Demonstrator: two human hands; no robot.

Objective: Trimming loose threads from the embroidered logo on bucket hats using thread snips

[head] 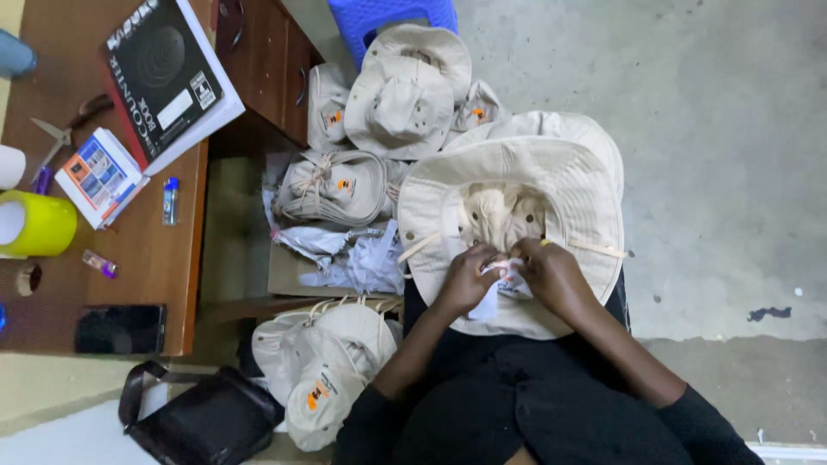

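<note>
Head view: both hands meet over a beige hat [517, 207] lying brim-up on the lap. The left hand [465, 280] and right hand [551, 275] each have their grip clamped on a white tag [508, 282] at the hat's near brim, fingers pinched together. Left of the grip lie crumpled paper [353, 258] and hat stacks [336, 185]; beyond those stands the surface [155, 258] with a book [164, 73].

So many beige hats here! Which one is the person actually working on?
The wide-brimmed hat lying upside down on the lap, under both hands. The left hand and right hand pinch a small white tag at its brim; the other hats sit untouched in piles.
</note>
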